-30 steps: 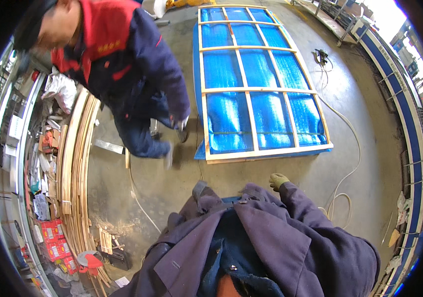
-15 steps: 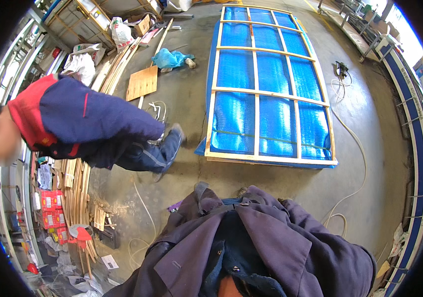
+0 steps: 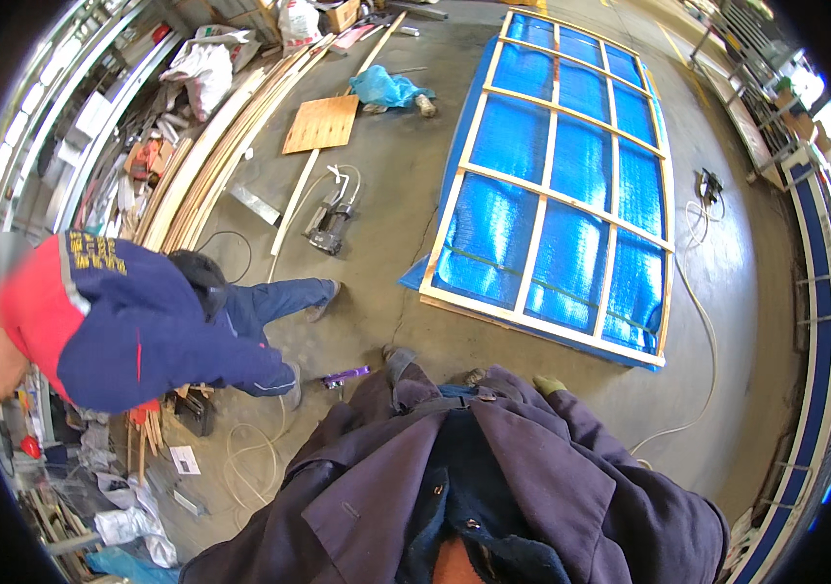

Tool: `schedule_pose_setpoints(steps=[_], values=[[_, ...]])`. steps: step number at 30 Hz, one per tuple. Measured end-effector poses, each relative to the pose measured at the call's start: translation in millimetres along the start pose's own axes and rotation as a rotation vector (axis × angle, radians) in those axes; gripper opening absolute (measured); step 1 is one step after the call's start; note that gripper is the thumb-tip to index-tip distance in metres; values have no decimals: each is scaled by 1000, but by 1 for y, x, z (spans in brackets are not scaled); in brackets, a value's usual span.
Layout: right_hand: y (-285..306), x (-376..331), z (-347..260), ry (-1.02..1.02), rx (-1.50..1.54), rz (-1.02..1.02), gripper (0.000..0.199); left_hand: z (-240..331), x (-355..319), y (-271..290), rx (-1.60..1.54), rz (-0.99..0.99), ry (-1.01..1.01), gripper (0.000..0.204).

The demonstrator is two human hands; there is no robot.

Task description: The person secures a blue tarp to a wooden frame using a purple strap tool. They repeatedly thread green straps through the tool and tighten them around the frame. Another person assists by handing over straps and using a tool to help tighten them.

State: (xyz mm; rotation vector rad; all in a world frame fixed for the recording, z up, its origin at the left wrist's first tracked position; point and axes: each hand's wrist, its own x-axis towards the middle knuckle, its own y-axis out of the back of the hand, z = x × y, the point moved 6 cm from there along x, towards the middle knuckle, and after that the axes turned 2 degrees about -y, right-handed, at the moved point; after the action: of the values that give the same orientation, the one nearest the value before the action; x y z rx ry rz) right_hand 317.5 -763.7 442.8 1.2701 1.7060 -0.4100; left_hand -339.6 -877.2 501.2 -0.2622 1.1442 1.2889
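Wearer's hands: neither shows. Both arms hang inside the purple-grey coat (image 3: 493, 487), sleeves dropping out of sight at the sides, so can't tell if either hand is open or closed, or holding anything. A yellowish glove tip (image 3: 549, 383) peeks out just past the coat's right shoulder edge; too little visible to say how it's held.

Nearest thing ahead: wooden frame (image 3: 557, 185) w/ blue sheeting, flat on concrete floor (image 3: 386, 243), just in front and a bit to the right of the wearer's shoe (image 3: 398, 362). Frame is split by cross battens into rect. panels, long side running away from the wearer. Blue sheet sticks out under the near-left corner.

Small purple tool (image 3: 345, 375) on floor beside the shoe, left side.

Left: co-worker (image 3: 133, 321) in navy/red jacket, jeans, bent low, leaning towards the picture's left edge, feet near the purple tool. Their hands aren't clear.

Further out: nail gun (image 3: 330, 226) w/ hose on floor between co-worker and frame; plywood board (image 3: 321, 123) beyond; long timber strips (image 3: 211, 156) stacked along left; blue cloth bundle (image 3: 383, 88) near top; white cable (image 3: 698, 321) looping along the frame's right side; pale hose coil (image 3: 250, 453) by co-worker's feet.
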Motion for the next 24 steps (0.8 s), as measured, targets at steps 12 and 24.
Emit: schedule_pose_setpoints(steps=[12,24], values=[[-62,22,-148,-66,-353,41,38,-52,53,83,-190,24,66,58],[-166,95,-360,84,-270,10,36,-113,135,235,-410,125,123,61]])
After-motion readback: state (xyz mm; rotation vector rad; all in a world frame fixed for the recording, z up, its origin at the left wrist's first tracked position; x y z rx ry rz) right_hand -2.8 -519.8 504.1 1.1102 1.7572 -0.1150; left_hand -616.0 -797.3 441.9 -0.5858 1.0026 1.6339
